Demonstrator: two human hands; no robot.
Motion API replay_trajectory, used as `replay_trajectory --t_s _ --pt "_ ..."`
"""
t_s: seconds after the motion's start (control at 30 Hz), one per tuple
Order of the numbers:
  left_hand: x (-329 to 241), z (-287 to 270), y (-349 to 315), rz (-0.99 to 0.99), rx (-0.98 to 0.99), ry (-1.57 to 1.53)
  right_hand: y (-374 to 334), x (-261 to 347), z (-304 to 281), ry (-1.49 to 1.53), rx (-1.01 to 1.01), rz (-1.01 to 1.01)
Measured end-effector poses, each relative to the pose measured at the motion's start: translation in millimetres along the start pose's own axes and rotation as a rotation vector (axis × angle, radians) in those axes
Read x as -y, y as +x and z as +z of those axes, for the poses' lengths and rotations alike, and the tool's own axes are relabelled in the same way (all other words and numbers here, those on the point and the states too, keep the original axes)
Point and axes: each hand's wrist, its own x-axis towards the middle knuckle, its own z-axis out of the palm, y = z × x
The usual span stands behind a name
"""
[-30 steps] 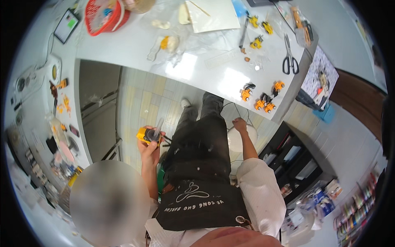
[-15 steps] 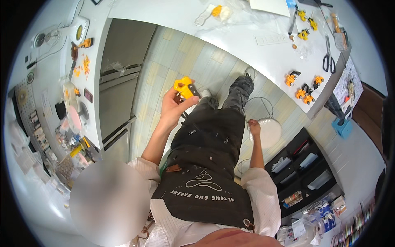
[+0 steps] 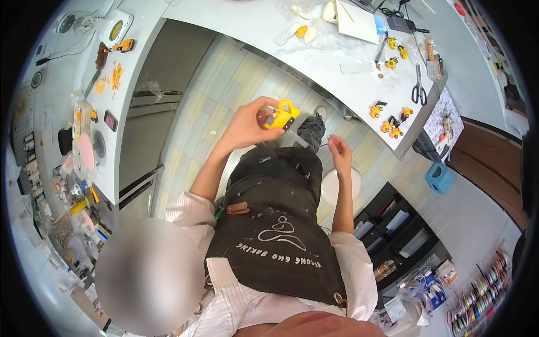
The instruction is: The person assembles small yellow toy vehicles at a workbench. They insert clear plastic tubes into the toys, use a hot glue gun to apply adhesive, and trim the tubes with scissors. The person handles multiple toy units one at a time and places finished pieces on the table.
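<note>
In front of the apron, my left hand (image 3: 250,126) is closed around a chunky yellow piece (image 3: 285,114) that looks like a toy vehicle body. Thumb and fingers grip its left side; a dark patch shows low on it, and something reddish-brown (image 3: 262,116) shows between the fingers. I cannot make out what that brown part is. To the right, my right hand (image 3: 341,154) is raised over the floor with loosely bent fingers, and nothing shows in it. Small yellow-orange toy vehicles (image 3: 390,128) stand on the right end of the white table (image 3: 359,92).
Black-handled scissors (image 3: 419,92) lie near the table's right end. More yellow toys (image 3: 391,63) and a white board (image 3: 356,22) are farther back. On the left counter are orange scraps (image 3: 116,76) and a phone-like device (image 3: 110,121). A round white stool (image 3: 341,186) stands below my right hand.
My left hand has moved right with the yellow piece and turned it. My right hand has risen from beside the stool toward the table. The view has shifted slightly.
</note>
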Motion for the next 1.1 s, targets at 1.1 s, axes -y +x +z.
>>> replay_trajectory --t_s 1.1 --pt "143 28 -10 -0.496 -0.289 -0.278 163 73 8 0.200 -0.672 0.137"
